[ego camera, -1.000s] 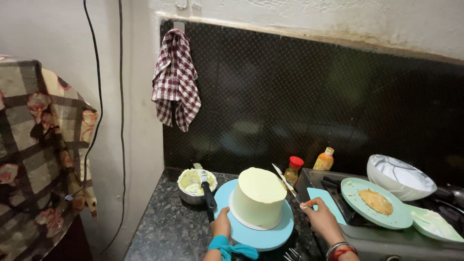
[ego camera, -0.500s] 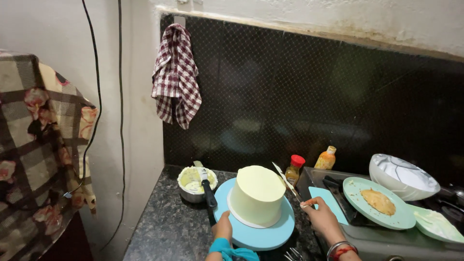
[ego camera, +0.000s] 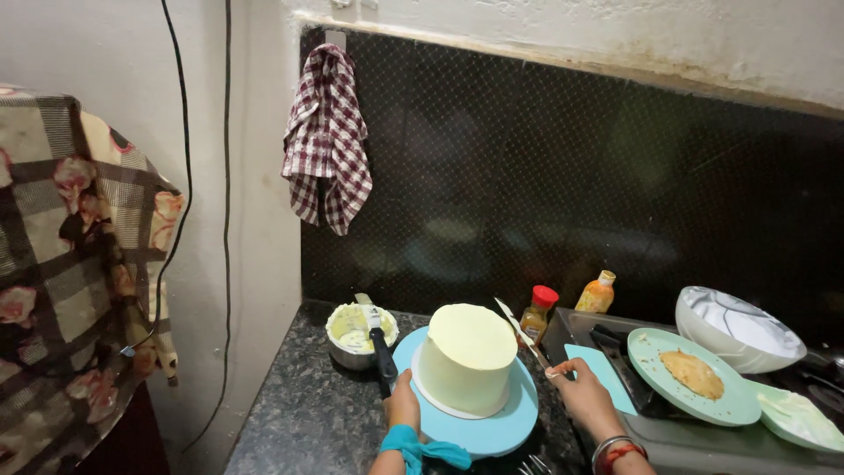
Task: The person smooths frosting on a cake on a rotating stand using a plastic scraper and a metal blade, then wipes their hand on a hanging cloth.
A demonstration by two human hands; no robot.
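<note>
Checked cloth (ego camera: 327,141) hangs above; white bowl (ego camera: 737,327) sits far right

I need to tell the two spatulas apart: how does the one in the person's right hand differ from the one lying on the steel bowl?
The spatula in the right hand is held, tilted with its blade tip beside the cake; the black-handled spatula lies untouched across the steel bowl. The held one's handle is hidden in the right hand; the other's handle shows in full. Both have narrow metal blades.
</note>
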